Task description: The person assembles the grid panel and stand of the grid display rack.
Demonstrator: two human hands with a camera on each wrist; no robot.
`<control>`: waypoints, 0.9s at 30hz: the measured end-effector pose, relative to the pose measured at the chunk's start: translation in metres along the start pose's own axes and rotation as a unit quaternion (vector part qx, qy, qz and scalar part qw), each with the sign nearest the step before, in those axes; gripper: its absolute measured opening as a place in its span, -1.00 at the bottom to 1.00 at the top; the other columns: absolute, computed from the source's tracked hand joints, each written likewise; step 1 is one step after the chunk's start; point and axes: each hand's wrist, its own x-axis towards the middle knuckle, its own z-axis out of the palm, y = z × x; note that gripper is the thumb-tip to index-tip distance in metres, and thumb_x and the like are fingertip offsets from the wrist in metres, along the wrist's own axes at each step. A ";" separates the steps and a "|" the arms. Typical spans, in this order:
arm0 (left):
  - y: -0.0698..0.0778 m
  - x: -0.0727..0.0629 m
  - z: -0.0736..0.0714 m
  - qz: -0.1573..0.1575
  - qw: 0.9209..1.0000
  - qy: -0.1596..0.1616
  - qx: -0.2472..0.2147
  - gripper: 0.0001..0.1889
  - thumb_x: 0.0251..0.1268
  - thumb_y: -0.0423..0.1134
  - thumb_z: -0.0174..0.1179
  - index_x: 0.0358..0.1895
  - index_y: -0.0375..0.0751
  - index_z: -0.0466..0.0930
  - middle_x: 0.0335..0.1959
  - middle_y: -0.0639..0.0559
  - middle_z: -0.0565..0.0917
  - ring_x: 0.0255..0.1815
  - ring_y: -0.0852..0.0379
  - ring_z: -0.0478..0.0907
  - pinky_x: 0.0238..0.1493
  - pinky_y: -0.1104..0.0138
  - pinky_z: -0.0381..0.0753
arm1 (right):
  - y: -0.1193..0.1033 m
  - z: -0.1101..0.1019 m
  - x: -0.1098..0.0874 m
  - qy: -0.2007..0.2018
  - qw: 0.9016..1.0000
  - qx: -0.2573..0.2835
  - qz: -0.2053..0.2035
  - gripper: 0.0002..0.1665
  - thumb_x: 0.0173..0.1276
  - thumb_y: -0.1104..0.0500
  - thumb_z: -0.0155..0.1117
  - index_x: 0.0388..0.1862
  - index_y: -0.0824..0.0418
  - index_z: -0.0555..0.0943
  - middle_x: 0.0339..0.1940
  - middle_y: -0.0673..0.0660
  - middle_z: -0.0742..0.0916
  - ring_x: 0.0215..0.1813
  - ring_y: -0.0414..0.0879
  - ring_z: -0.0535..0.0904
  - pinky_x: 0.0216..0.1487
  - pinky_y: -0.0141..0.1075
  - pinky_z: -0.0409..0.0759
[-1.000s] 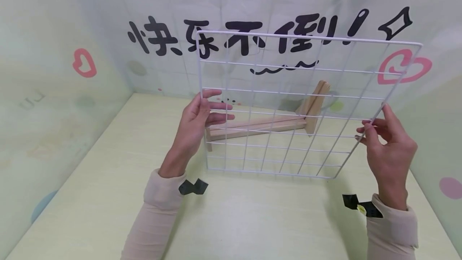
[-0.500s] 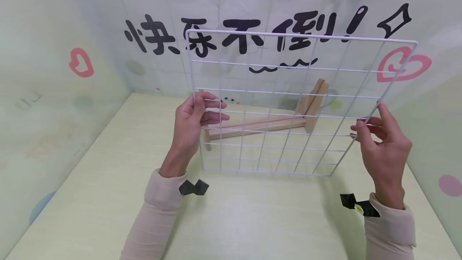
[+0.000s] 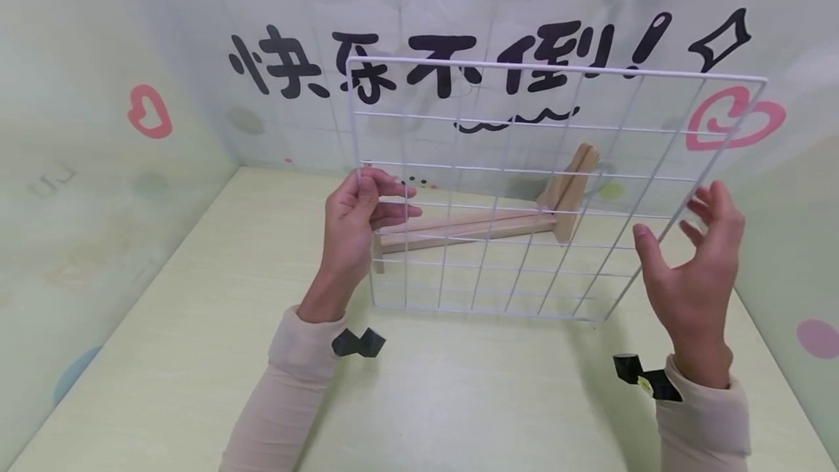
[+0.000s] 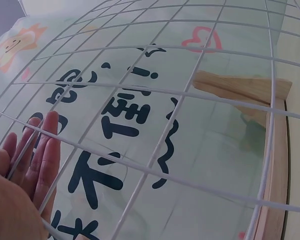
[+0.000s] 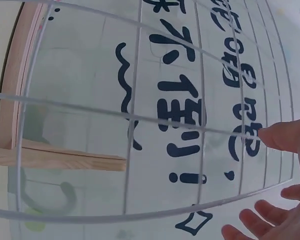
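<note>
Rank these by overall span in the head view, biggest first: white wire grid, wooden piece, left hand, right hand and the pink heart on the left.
1. White wire grid
2. Wooden piece
3. Left hand and right hand: too alike to rank
4. Left pink heart

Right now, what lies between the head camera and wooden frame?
In the head view: the white wire grid panel, plus the left grip partly covering the wooden frame.
</note>
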 end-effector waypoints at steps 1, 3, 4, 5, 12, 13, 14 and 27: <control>0.000 0.000 0.001 0.000 1.000 -0.002 0.000 -0.75 0.54 -0.06 -0.09 -0.18 -0.09 0.54 -0.30 0.11 0.77 -0.38 0.12 0.77 -0.24 0.32 0.73 | -0.003 0.002 -0.001 0.011 1.000 -0.004 -0.017 -0.17 0.22 0.30 0.34 0.47 0.15 0.30 0.30 -0.07 0.46 0.32 -0.13 0.39 0.30 -0.45 0.38; 0.000 -0.001 0.002 0.001 1.000 -0.006 0.003 -0.76 0.56 -0.09 -0.09 -0.19 -0.08 0.54 -0.30 0.12 0.77 -0.38 0.12 0.77 -0.24 0.32 0.73 | -0.009 0.006 -0.004 0.030 0.998 -0.013 -0.062 -0.20 0.21 0.20 0.35 0.43 0.27 0.32 0.37 0.10 0.44 0.39 -0.02 0.32 0.34 -0.34 0.34; 0.001 -0.001 0.002 0.003 1.000 -0.007 0.003 -0.76 0.56 -0.10 -0.10 -0.19 -0.08 0.54 -0.30 0.12 0.77 -0.37 0.12 0.77 -0.24 0.32 0.73 | -0.013 0.009 -0.006 0.036 0.996 -0.012 -0.086 -0.21 0.21 0.14 0.36 0.40 0.33 0.34 0.37 0.18 0.44 0.40 0.04 0.31 0.35 -0.28 0.34; 0.001 -0.001 0.002 0.004 1.000 -0.008 0.005 -0.76 0.56 -0.11 -0.10 -0.19 -0.08 0.53 -0.30 0.12 0.77 -0.37 0.12 0.77 -0.24 0.32 0.73 | -0.016 0.012 -0.008 0.036 0.993 -0.012 -0.111 -0.20 0.23 0.08 0.35 0.38 0.39 0.35 0.37 0.25 0.44 0.41 0.09 0.30 0.38 -0.22 0.32; 0.002 -0.002 0.003 0.008 1.000 -0.007 0.006 -0.77 0.56 -0.12 -0.09 -0.19 -0.08 0.54 -0.30 0.11 0.77 -0.37 0.12 0.77 -0.25 0.33 0.73 | -0.034 0.032 -0.021 -0.003 0.978 -0.001 -0.210 -0.21 0.41 -0.16 0.20 0.26 0.49 0.42 0.26 0.48 0.47 0.34 0.34 0.31 0.42 -0.16 0.27; 0.002 -0.003 0.003 0.008 1.000 -0.006 0.005 -0.77 0.56 -0.11 -0.09 -0.19 -0.08 0.54 -0.30 0.11 0.77 -0.37 0.11 0.77 -0.25 0.33 0.73 | -0.036 0.035 -0.024 -0.010 0.976 -0.002 -0.217 -0.23 0.42 -0.16 0.19 0.24 0.48 0.44 0.24 0.48 0.48 0.31 0.35 0.32 0.38 -0.22 0.28; 0.003 -0.003 0.003 0.008 1.000 -0.006 0.004 -0.77 0.56 -0.11 -0.09 -0.19 -0.08 0.53 -0.30 0.11 0.77 -0.36 0.11 0.77 -0.25 0.33 0.73 | -0.037 0.037 -0.026 -0.017 0.975 -0.001 -0.223 -0.26 0.42 -0.16 0.18 0.22 0.48 0.46 0.23 0.48 0.50 0.29 0.36 0.33 0.35 -0.27 0.28; 0.002 -0.004 0.007 0.015 1.000 -0.013 -0.005 -0.77 0.58 -0.17 -0.09 -0.14 -0.20 0.53 -0.31 0.11 0.78 -0.35 0.11 0.78 -0.21 0.30 0.73 | -0.047 0.055 -0.045 -0.122 0.962 -0.021 -0.245 -0.29 0.21 0.23 0.35 0.35 0.38 0.44 0.18 0.45 0.52 0.23 0.33 0.40 0.03 -0.04 0.44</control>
